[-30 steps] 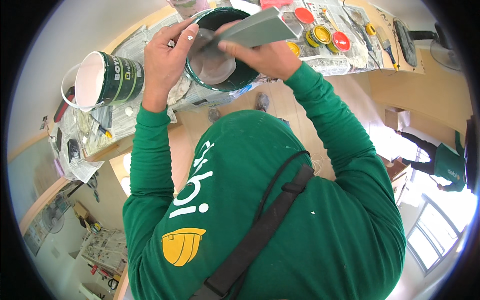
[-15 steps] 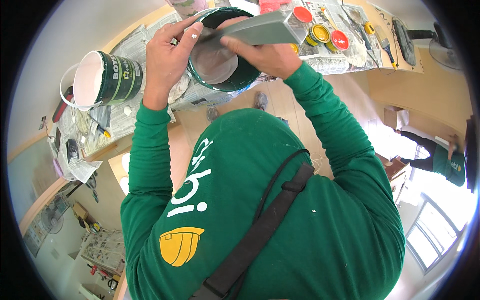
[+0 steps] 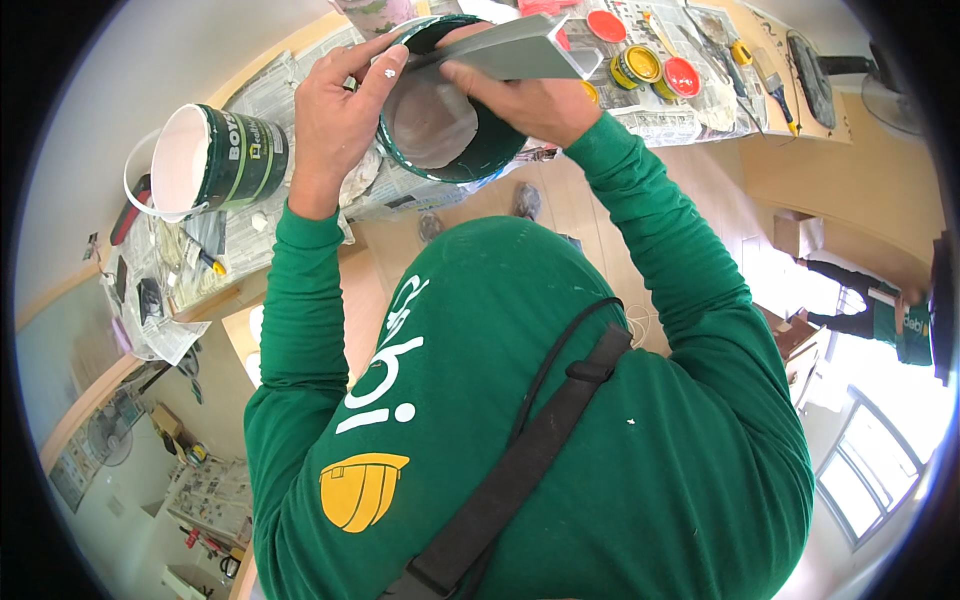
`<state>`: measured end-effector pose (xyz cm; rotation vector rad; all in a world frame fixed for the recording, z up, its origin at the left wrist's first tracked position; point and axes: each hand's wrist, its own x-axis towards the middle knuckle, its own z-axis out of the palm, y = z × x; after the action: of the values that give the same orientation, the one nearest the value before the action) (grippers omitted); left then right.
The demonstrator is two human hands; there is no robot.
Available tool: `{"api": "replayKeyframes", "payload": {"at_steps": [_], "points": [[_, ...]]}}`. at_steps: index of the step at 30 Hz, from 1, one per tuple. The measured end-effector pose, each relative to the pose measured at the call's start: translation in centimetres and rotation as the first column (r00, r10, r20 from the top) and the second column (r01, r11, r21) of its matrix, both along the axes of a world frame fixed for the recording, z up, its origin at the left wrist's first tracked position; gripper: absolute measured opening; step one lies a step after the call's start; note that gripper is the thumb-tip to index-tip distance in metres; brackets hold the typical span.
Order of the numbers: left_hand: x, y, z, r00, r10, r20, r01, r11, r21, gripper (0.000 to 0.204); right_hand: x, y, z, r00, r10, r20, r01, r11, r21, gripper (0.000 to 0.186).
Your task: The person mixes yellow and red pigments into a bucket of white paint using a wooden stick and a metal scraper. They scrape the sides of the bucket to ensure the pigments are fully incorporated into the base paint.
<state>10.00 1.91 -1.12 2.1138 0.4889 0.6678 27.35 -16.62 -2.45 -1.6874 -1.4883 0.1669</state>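
A dark green bucket [image 3: 482,145] stands tilted at the top middle, pale greyish material inside it [image 3: 425,125]. My left hand [image 3: 340,115] is closed on its left rim, fingers bent and thumb along the edge, with a white speck on the thumb. My right hand [image 3: 520,105] grips a long grey flat tool [image 3: 520,50] lying across the bucket's mouth, its near end by my left thumb and its far end angled; part of that hand is hidden behind it. To the left, a second green bucket [image 3: 230,160] with pale contents and a white handle rests on newspaper.
Newspaper-covered bench [image 3: 260,240] holds open red and yellow tins [image 3: 681,79], brushes [image 3: 775,95], a knife-like tool and cloths. A black fan [image 3: 885,95] is at the right end. A co-worker in a green top [image 3: 900,325] is at far right. Floor [image 3: 640,220] shows below.
My right hand and the grey tool have shifted slightly within the bucket's mouth; my left hand moved a little rightward. The co-worker's arm at far right has moved.
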Motion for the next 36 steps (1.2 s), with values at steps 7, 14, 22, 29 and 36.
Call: {"api": "replayKeyframes", "payload": {"at_steps": [7, 14, 22, 29, 36], "points": [[0.3, -0.5, 0.1, 0.997, 0.044, 0.058, -0.039, 0.995, -0.089, 0.035, -1.0, -0.5, -0.3, 0.980, -0.021, -0.199, 0.023, 1.000, 0.007, 0.038], [0.4, 0.3, -0.3, 0.995, 0.016, 0.100, -0.005, 0.994, -0.111, 0.033, -1.7, 0.7, 0.2, 0.975, -0.014, -0.224, 0.033, 0.996, 0.083, 0.042], [0.6, 0.5, -0.1, 0.997, 0.007, 0.079, -0.002, 0.998, -0.064, 0.035, -0.8, 0.5, 0.0, 0.977, -0.007, -0.212, 0.004, 1.000, -0.016, 0.031], [0.4, 1.1, -0.7, 0.996, 0.027, 0.083, -0.015, 0.991, -0.131, 0.035, -0.8, -0.5, 0.2, 0.970, 0.050, -0.237, -0.044, 0.999, 0.029, 0.038], [0.6, 1.3, -0.5, 0.996, 0.031, 0.079, -0.019, 0.989, -0.145, 0.033, 0.0, -0.1, 0.1, 0.989, 0.137, -0.061, -0.138, 0.990, -0.003, 0.030]]}}
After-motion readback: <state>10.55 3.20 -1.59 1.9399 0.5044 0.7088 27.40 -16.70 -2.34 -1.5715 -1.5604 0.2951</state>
